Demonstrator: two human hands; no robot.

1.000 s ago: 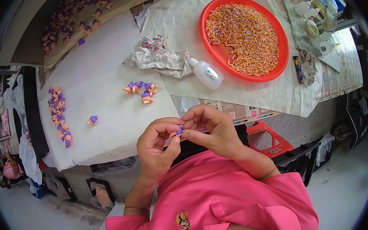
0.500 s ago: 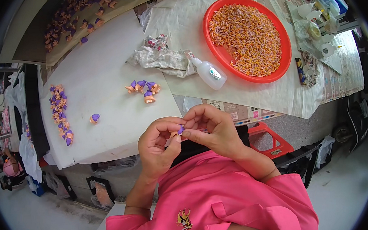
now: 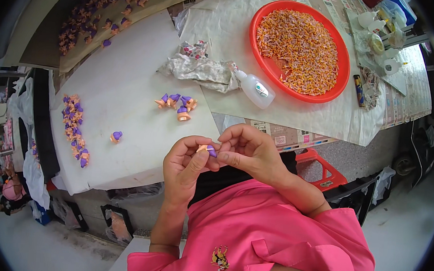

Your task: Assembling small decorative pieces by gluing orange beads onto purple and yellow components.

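Observation:
Just past the table's near edge, my left hand (image 3: 183, 167) pinches a small peach-and-purple figurine (image 3: 208, 149) between thumb and fingers. The thumb and fingertips of my right hand (image 3: 254, 153) close at its purple end; exactly how they touch it is partly hidden. A lone figurine (image 3: 116, 137) sits on the white tabletop (image 3: 129, 88), left of my hands. Beyond them lies a small cluster of similar figurines (image 3: 182, 114). Many more stand in a long row (image 3: 74, 130) along the left side of the table.
A red round tray (image 3: 252, 51) full of small orange-and-pink pieces sits at the far right. Beside it are a squeeze bottle (image 3: 258, 92) and a crumpled cloth (image 3: 196, 71). A brown-lined surface (image 3: 150, 8) with many figurines lies far left; a red stool (image 3: 321, 169) stands right.
The figurine between my fingers has turned, showing more of its peach and purple sides. My hands stay close together. The whole view has shifted slightly.

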